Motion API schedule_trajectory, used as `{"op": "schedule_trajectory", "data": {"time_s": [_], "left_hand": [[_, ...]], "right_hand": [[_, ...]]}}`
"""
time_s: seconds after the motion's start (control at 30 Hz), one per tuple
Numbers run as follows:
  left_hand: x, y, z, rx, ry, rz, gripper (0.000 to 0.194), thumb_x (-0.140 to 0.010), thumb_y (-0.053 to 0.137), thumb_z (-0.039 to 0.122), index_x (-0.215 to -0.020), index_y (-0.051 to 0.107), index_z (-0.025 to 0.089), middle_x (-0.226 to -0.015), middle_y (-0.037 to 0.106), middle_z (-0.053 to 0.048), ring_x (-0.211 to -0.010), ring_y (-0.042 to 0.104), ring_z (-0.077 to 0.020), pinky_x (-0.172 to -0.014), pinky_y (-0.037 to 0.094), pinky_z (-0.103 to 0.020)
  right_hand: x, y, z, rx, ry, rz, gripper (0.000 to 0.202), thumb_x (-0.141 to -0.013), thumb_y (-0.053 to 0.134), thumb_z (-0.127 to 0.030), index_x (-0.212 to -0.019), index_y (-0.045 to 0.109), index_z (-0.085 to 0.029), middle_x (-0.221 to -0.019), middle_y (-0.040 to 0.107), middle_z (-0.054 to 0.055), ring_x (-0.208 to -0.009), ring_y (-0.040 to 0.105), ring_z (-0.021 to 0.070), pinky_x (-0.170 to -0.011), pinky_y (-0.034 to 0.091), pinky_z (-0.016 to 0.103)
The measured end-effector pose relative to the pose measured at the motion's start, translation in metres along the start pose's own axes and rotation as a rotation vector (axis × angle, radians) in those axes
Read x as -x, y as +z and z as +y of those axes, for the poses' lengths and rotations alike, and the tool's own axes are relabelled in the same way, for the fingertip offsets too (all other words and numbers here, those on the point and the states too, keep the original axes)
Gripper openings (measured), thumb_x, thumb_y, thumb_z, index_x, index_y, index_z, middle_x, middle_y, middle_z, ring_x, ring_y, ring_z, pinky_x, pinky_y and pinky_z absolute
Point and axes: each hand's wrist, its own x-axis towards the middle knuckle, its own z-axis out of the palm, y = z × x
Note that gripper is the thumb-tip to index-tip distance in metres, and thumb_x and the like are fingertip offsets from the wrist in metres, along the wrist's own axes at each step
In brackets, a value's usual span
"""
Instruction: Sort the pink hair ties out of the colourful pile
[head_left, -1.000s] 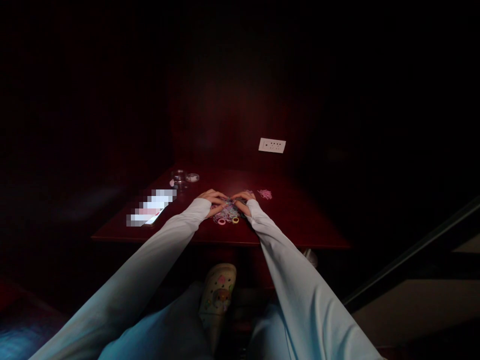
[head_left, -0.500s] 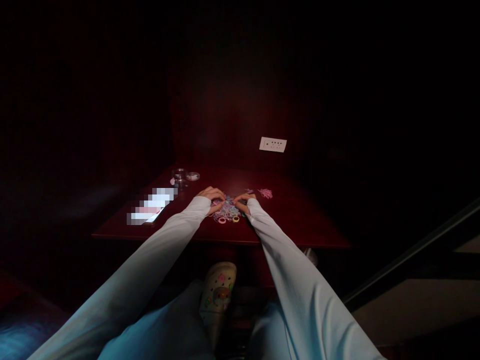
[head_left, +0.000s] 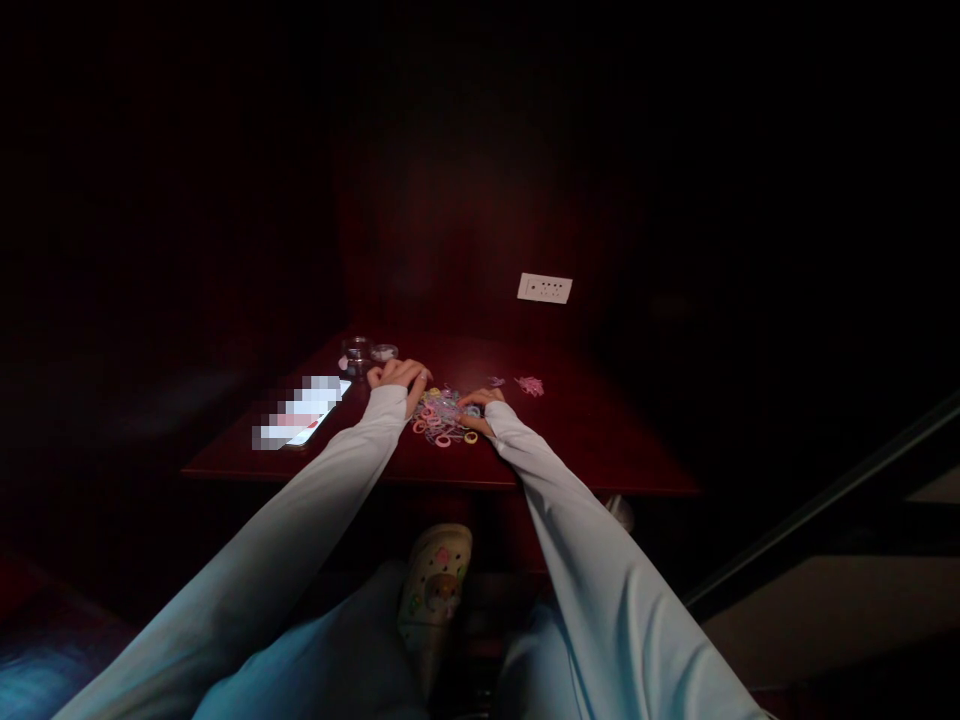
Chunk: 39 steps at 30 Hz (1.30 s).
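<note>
A loose pile of small pastel hair ties (head_left: 442,432) lies on the dark red table, pink, purple and yellow rings among them. At its upper left, just off the pile, is my left hand (head_left: 399,376), thumb and fingertips drawn together; whatever they pinch is too small to make out. My right hand (head_left: 481,408) rests at the pile's right side, index finger and thumb apart over the ties. Beyond it sit a small heap of pink ties (head_left: 530,386) and a tiny purple bunch (head_left: 496,381).
On the left of the table (head_left: 600,455) lies a lit phone (head_left: 319,415), its screen partly blurred out. Behind it stand a clear jar (head_left: 358,352) and a round lid (head_left: 385,353). A white socket plate (head_left: 545,288) is on the back wall. A clog (head_left: 439,580) shows below the table edge.
My left hand has drawn back to the left and away from the pile, uncovering more ties. My right hand has shifted slightly left over the pile.
</note>
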Motion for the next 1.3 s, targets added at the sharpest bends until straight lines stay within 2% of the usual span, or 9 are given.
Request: {"op": "schedule_trajectory", "data": {"time_s": [0.2, 0.4, 0.6, 0.8, 0.93, 1.03, 1.13, 1.23, 1.3], "left_hand": [[0.0, 0.002, -0.0005, -0.03, 0.046, -0.036, 0.032, -0.104, 0.041, 0.024, -0.091, 0.07, 0.025, -0.11, 0.077, -0.002, -0.109, 0.055, -0.0269, -0.095, 0.025, -0.048], [-0.0002, 0.006, -0.0051, -0.025, 0.075, -0.019, 0.033, -0.105, 0.04, 0.026, -0.09, 0.07, 0.025, -0.109, 0.077, -0.003, -0.107, 0.055, -0.0262, -0.094, 0.025, -0.047], [-0.0007, 0.0061, -0.0059, -0.016, 0.087, -0.029, 0.033, -0.105, 0.04, 0.027, -0.091, 0.069, 0.025, -0.108, 0.077, -0.002, -0.105, 0.055, -0.0259, -0.092, 0.025, -0.047], [-0.0014, 0.0046, -0.0042, -0.027, 0.075, -0.051, 0.029, -0.103, 0.043, 0.025, -0.09, 0.069, 0.024, -0.108, 0.077, -0.003, -0.105, 0.054, -0.0259, -0.091, 0.024, -0.047], [-0.0014, 0.0011, -0.0024, -0.018, 0.077, -0.082, 0.028, -0.103, 0.043, 0.024, -0.092, 0.069, 0.025, -0.107, 0.077, -0.003, -0.106, 0.054, -0.0256, -0.092, 0.023, -0.048], [-0.001, -0.0003, -0.0021, -0.016, 0.082, -0.087, 0.028, -0.103, 0.043, 0.024, -0.093, 0.069, 0.025, -0.106, 0.077, -0.003, -0.106, 0.054, -0.0256, -0.091, 0.023, -0.047], [-0.0005, 0.0007, -0.003, -0.019, 0.095, -0.074, 0.028, -0.104, 0.042, 0.024, -0.091, 0.068, 0.025, -0.106, 0.077, -0.003, -0.105, 0.054, -0.0254, -0.091, 0.024, -0.047], [-0.0004, 0.0031, -0.0045, -0.018, 0.104, -0.062, 0.029, -0.104, 0.042, 0.025, -0.091, 0.068, 0.025, -0.105, 0.077, -0.003, -0.105, 0.054, -0.0254, -0.091, 0.024, -0.047], [-0.0005, 0.0047, -0.0055, -0.018, 0.106, -0.054, 0.029, -0.103, 0.042, 0.025, -0.092, 0.068, 0.025, -0.105, 0.077, -0.003, -0.105, 0.054, -0.0253, -0.091, 0.024, -0.047]], "right_hand": [[-0.0073, 0.0018, 0.0069, -0.056, 0.039, 0.141, 0.02, -0.083, 0.079, -0.044, -0.089, 0.083, -0.025, -0.094, 0.076, 0.005, -0.104, 0.059, 0.025, -0.097, 0.044, 0.036], [-0.0063, 0.0003, 0.0009, -0.124, 0.075, 0.251, 0.02, -0.087, 0.074, -0.043, -0.086, 0.082, -0.025, -0.093, 0.078, 0.005, -0.101, 0.064, 0.0248, -0.097, 0.045, 0.038], [-0.0045, 0.0008, 0.0026, -0.141, 0.044, 0.256, 0.026, -0.093, 0.065, -0.043, -0.088, 0.082, -0.024, -0.091, 0.078, 0.005, -0.1, 0.064, 0.0249, -0.1, 0.044, 0.04], [-0.004, 0.0016, 0.0054, -0.124, 0.04, 0.272, 0.041, -0.1, 0.054, -0.052, -0.089, 0.082, -0.023, -0.087, 0.077, 0.007, -0.096, 0.063, 0.0245, -0.098, 0.044, 0.04], [-0.0052, 0.0046, 0.0044, -0.118, -0.003, 0.204, 0.044, -0.101, 0.051, -0.053, -0.094, 0.084, -0.024, -0.096, 0.078, 0.007, -0.105, 0.061, 0.025, -0.102, 0.042, 0.042], [-0.0062, 0.0041, 0.0036, -0.139, 0.066, 0.245, 0.045, -0.103, 0.047, -0.051, -0.1, 0.084, -0.025, -0.103, 0.079, 0.007, -0.111, 0.06, 0.0255, -0.105, 0.041, 0.043], [-0.0051, 0.0011, 0.0021, -0.187, 0.108, 0.285, 0.035, -0.099, 0.056, -0.048, -0.106, 0.083, -0.026, -0.107, 0.079, 0.006, -0.112, 0.06, 0.0257, -0.104, 0.044, 0.042], [-0.0031, -0.0003, 0.0023, -0.214, 0.088, 0.255, 0.027, -0.087, 0.072, -0.043, -0.107, 0.082, -0.027, -0.106, 0.078, 0.006, -0.112, 0.06, 0.0262, -0.102, 0.046, 0.041], [-0.0027, -0.0003, 0.0053, -0.221, 0.083, 0.248, 0.026, -0.083, 0.075, -0.041, -0.105, 0.082, -0.027, -0.104, 0.077, 0.005, -0.111, 0.06, 0.0257, -0.102, 0.047, 0.041]]}}
